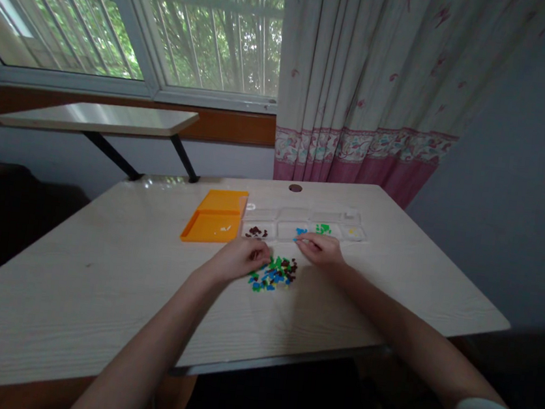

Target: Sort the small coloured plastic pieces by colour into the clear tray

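Note:
A heap of small mixed pieces (274, 274) in blue, green, dark brown and yellow lies on the table. My left hand (241, 259) is at the heap's left edge, fingers curled together; what they hold, if anything, is hidden. My right hand (322, 249) pinches a small blue piece (297, 239) at the front of a clear box. Inside the clear boxes, the dark brown pieces (256, 232), blue pieces (301, 231), green pieces (323, 228) and yellow pieces (352, 231) lie apart by colour. An open orange box (192, 228) holds a few white pieces (224, 228).
The clear lids (294, 213) stand open behind their boxes. A raised shelf (100, 116) on black supports is at the table's back left. Near the back edge is a round hole cover (295, 188). A curtain (366, 77) hangs behind the pale wooden table (95, 289).

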Tool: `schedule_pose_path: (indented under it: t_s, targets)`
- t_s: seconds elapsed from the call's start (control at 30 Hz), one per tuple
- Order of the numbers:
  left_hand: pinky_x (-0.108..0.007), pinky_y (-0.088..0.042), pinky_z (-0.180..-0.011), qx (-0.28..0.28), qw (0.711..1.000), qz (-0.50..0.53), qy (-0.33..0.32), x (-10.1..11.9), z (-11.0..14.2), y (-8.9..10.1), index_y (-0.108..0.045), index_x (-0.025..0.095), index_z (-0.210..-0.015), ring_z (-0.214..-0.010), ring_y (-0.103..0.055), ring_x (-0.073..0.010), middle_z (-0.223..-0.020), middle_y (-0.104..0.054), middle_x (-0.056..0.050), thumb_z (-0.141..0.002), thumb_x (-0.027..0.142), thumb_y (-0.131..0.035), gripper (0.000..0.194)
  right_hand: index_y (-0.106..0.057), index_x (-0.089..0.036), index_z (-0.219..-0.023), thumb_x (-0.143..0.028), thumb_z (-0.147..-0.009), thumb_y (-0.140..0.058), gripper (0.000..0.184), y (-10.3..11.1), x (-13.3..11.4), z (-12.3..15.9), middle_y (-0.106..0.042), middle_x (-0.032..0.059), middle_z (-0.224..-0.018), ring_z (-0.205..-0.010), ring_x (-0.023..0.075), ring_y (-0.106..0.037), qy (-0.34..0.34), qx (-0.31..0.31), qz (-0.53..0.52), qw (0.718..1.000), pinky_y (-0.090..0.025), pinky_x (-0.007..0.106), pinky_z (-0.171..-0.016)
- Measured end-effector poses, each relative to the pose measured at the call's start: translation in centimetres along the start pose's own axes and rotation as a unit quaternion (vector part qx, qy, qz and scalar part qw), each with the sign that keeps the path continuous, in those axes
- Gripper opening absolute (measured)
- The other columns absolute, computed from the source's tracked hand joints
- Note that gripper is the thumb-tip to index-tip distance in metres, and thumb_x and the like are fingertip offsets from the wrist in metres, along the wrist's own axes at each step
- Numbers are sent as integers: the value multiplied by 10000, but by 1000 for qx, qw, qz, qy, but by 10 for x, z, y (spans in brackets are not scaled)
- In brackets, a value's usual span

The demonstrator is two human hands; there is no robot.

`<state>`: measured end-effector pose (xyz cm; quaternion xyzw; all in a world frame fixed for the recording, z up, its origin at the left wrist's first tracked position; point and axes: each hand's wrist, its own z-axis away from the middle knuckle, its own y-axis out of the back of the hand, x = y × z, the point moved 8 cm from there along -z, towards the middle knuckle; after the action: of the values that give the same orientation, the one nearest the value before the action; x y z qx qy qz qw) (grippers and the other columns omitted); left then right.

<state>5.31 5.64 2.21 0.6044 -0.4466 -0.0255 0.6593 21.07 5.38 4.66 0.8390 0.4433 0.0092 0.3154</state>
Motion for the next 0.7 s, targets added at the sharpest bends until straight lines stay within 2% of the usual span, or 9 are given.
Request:
schedule_pose_path:
  t_s: [0.07,0.23,0.47,0.7]
  targets:
    - [-189,-347,-533,-16,999,-29,-9,2,0,-3,-621,142,-733,-564,-484,-90,-628,-558,-1,-785,256,-513,166,-681,-172,-769,-323,-802,-528,218,10,8,-2,-450,-50,-417,-388,56,-397,-12,28,16,999,-354,161,-447]
    - [-194,-360,-556,-45,995,-86,-25,7,0,-12,-648,166,-777,-592,-511,-104,-656,-583,-11,-763,263,-537,148,-685,-179,-775,-320,-792,-541,202,20,18,-3,-438,-55,-426,-397,53,-394,-36,49,27,998,-362,163,-458]
    - [-212,-401,-653,-40,990,-123,-55,10,0,-14,-637,176,-757,-717,-542,-134,-756,-597,-36,-767,229,-510,138,-687,-177,-802,-307,-798,-540,196,15,8,-3,-501,-40,-457,-410,53,-417,-10,36,13,999,-373,165,-464]
    - [-216,-411,-689,-50,988,-134,-59,11,-1,-14,-644,175,-777,-752,-553,-140,-777,-607,-41,-777,228,-499,155,-682,-153,-794,-292,-801,-543,197,18,4,-5,-466,-44,-441,-402,53,-412,1,40,8,999,-361,165,-450]
